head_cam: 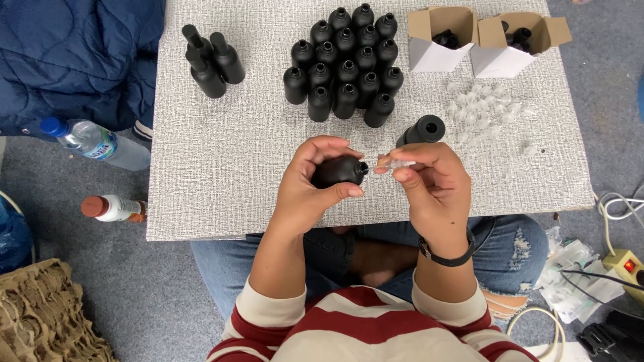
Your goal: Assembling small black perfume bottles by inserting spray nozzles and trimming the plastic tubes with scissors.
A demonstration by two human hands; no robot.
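My left hand (314,181) grips a small black bottle (342,170) lying sideways, its open neck pointing right. My right hand (429,181) pinches a small clear plastic insert (400,163) just off the bottle's neck. Both hands hover over the front edge of a grey textured board (221,154) that rests on my lap. Another black bottle (422,130) stands right behind my right hand.
Several open black bottles (345,67) cluster at the board's back centre, and three capped ones (211,60) stand at the back left. Two white cartons (443,39) hold black caps at the back right, beside loose clear inserts (486,107). Water bottles (94,141) lie on the floor left.
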